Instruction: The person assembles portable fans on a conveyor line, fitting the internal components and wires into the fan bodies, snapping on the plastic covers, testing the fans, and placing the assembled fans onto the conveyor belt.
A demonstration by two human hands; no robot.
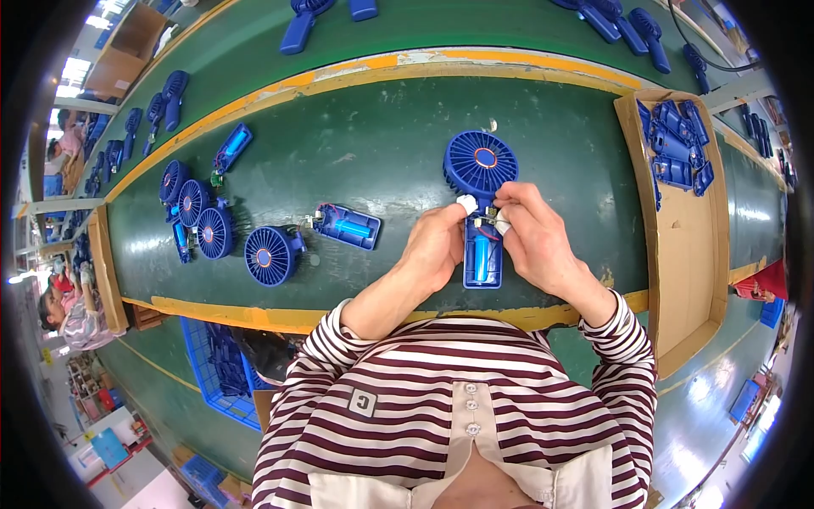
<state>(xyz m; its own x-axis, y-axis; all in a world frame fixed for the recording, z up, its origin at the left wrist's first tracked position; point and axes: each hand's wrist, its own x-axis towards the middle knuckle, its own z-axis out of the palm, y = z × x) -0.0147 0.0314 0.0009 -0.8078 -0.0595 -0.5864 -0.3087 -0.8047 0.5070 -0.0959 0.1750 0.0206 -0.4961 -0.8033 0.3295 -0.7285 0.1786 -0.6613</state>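
Note:
A blue handheld fan (pixel 482 163) lies on the green bench in front of me, its round grille pointing away. The handle is opened, showing a blue battery (pixel 482 259), thin wires and a small circuit board. My left hand (pixel 435 242) grips the handle's left side near the neck, a white cover on its thumb tip. From the right, my right hand (pixel 536 236) closes its fingers at the wires and board just below the fan head, also with white on a fingertip. Exactly what those fingertips pinch is too small to make out.
Several fan heads (pixel 214 232) and opened handles with batteries (pixel 346 226) lie at the left. A cardboard tray (pixel 688 280) with blue plastic shells (pixel 676 144) stands at the right. Finished-looking fans (pixel 174 97) lie on the belt beyond the yellow edge. A blue crate (pixel 222 373) sits below left.

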